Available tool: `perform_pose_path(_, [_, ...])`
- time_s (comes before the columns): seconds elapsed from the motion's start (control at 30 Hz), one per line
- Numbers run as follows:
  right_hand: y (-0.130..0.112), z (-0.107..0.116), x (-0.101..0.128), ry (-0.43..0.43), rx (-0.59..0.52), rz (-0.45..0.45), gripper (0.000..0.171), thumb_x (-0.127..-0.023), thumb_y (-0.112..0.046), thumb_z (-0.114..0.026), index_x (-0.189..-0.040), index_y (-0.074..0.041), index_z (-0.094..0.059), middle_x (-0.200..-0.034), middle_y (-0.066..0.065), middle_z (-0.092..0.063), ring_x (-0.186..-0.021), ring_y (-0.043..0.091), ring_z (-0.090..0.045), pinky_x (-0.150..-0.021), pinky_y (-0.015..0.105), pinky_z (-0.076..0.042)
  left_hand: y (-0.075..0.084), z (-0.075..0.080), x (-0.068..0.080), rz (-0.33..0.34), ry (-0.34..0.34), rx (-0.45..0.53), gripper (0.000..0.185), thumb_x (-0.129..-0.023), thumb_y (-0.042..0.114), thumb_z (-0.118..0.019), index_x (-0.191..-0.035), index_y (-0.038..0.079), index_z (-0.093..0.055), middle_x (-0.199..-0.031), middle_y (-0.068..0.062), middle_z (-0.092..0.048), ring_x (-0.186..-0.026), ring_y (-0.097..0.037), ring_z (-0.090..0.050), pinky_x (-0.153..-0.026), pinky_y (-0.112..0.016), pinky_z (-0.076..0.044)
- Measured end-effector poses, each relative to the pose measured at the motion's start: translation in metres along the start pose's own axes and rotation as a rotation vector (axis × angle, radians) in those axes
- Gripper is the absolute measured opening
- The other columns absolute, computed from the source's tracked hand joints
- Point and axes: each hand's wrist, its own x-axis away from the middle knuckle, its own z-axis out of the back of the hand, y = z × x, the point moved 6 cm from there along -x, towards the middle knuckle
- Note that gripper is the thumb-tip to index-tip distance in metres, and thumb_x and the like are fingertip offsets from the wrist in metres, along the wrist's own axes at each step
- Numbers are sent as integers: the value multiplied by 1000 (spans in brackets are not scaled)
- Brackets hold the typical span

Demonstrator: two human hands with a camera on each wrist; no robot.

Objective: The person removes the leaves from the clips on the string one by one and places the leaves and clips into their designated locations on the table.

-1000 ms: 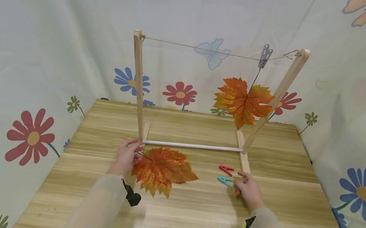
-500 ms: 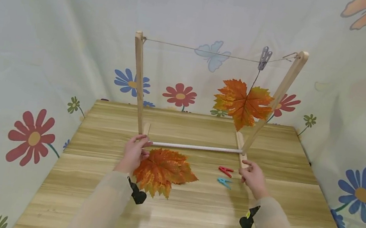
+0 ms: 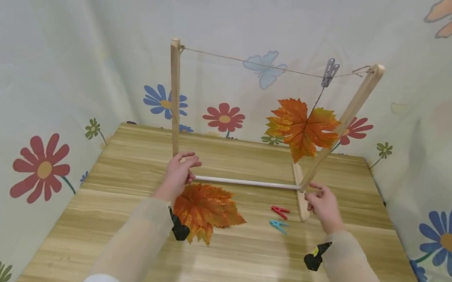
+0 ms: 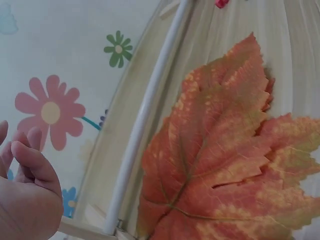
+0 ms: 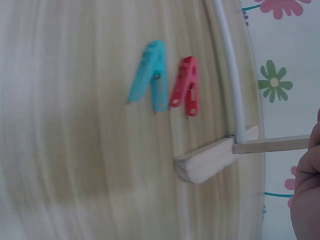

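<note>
A wooden rack with a string across its top stands on the table. My left hand is at the foot of the left upright; in the left wrist view its fingers are loosely curled and hold nothing. My right hand curls round the base of the right upright. A white crossbar joins the two feet. An orange leaf lies flat in front of the crossbar, and a second leaf hangs from a grey peg on the string.
A red peg and a blue peg lie side by side on the wooden table, left of the rack's right foot. Flowered cloth walls close in the table on three sides.
My left hand let go of the leaf's stem and moved up to the left upright's foot. My right hand left the blue peg and moved up to the right upright.
</note>
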Motion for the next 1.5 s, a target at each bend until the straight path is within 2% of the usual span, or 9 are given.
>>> perform_pose_path(0.1, [-11,8,-1,7,-6,34,48,-84,-20,-52,-125,1,-37,-77,9,-54,-57,21,-51,-49,29,-42,9,-8,-1,-2,-4,-21,40,-86,23,-54,-122,10,-42,-106,-18,-57,-38,-11,-41,-37,-21,-38])
perform_pose_path(0.13, [-7,12,-7,-3,-55,72,48,-83,-20,-54,-125,-2,-39,-76,7,-54,-55,19,-50,-48,27,-41,11,-10,-2,-3,-4,-26,40,-86,22,-54,-122,10,-43,-106,-18,-58,-38,-11,-41,-37,-22,-38])
perform_pose_path(0.23, [-18,19,-9,6,-46,106,50,-83,-24,-54,-125,-1,-38,-78,7,-55,-55,15,-48,-49,27,-40,13,-14,-12,-35,-25,-4,40,-84,22,-57,-121,10,-45,-100,-16,-60,-36,-12,-41,-35,-22,-37])
perform_pose_path(0.33, [-25,25,-11,28,-30,101,49,-83,-26,-55,-124,-4,-40,-83,9,-57,-54,13,-49,-48,26,-40,16,-18,-18,-58,-31,13,41,-82,22,-59,-119,9,-46,-95,-14,-62,-35,-11,-41,-34,-23,-36])
perform_pose_path(0.37, [-34,25,-7,46,24,71,49,-85,-26,-53,-125,-2,-38,-86,11,-56,-55,15,-50,-49,27,-41,16,-19,-20,-64,-31,15,42,-82,22,-60,-119,9,-46,-94,-14,-62,-35,-11,-42,-34,-23,-36])
perform_pose_path(0.67, [-49,32,-9,67,26,45,46,-85,-20,-52,-126,-3,-38,-84,9,-56,-55,14,-50,-48,26,-41,23,-26,-27,-76,11,-70,44,-75,25,-67,-115,16,-51,-94,-9,-62,-39,-11,-45,-36,-22,-40])
perform_pose_path(0.97, [-61,40,-12,80,16,67,47,-86,-27,-53,-126,-8,-38,-85,8,-56,-54,14,-50,-47,27,-41,46,-36,-11,-119,-8,-144,43,-81,21,-60,-121,10,-47,-101,-12,-58,-41,-11,-45,-41,-23,-43])
perform_pose_path(1.2, [-77,49,-12,106,35,99,43,-85,-21,-52,-124,-8,-40,-80,4,-57,-52,13,-50,-47,26,-41,46,-40,-28,-147,7,-203,39,-75,34,-66,-111,22,-54,-99,-4,-58,-44,-12,-47,-43,-23,-45])
perform_pose_path(1.5, [-97,57,-12,125,41,100,43,-85,-24,-52,-124,-10,-38,-82,5,-56,-55,15,-49,-49,26,-42,60,-56,-26,-182,-55,-234,43,-78,35,-62,-116,17,-51,-104,-4,-56,-45,-13,-43,-45,-25,-44])
